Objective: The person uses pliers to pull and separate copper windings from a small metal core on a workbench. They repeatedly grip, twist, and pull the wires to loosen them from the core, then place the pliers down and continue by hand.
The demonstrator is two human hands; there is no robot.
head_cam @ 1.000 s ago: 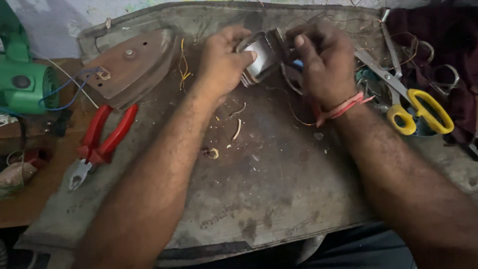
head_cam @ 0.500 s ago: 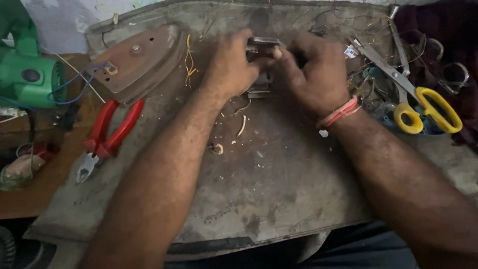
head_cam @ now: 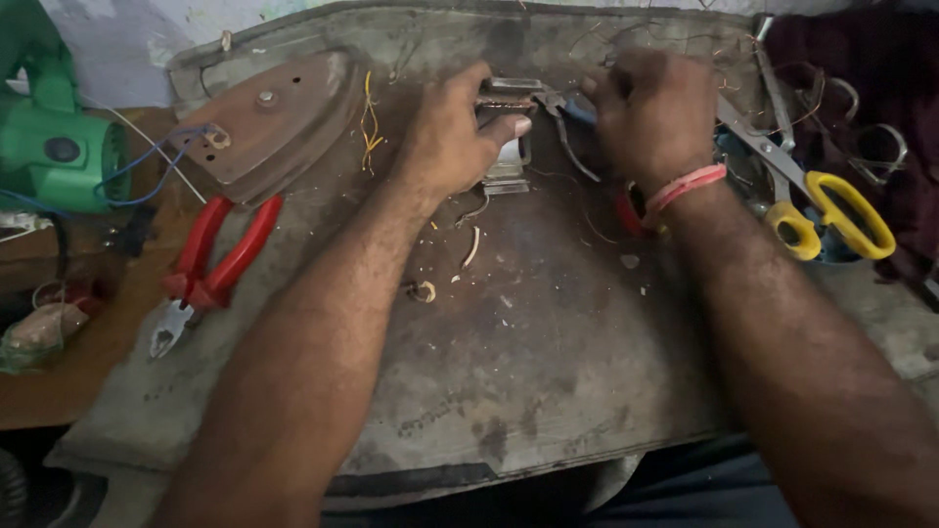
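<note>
My left hand (head_cam: 452,132) is shut on a small shiny metal part (head_cam: 507,147) and presses it onto the worn grey work board (head_cam: 548,372) near its far edge. My right hand (head_cam: 653,112) grips a small pair of pliers (head_cam: 559,106) whose metal jaws reach left to the top of the part. Blue grip shows by my fingers and a red handle end sticks out under my wrist, beside a pink wristband. Thin wires trail from the part across the board.
A brown iron soleplate (head_cam: 272,122) with blue wires lies far left, with red-handled pliers (head_cam: 213,256) below it. Yellow wire strands (head_cam: 370,122) lie between. Yellow-handled scissors (head_cam: 827,205) rest at right among clamps and wires. A green power tool (head_cam: 54,147) sits off the board at left.
The metal part, earlier held up between both hands, now sits pressed on the board under my left hand. My right hand now holds pliers against it.
</note>
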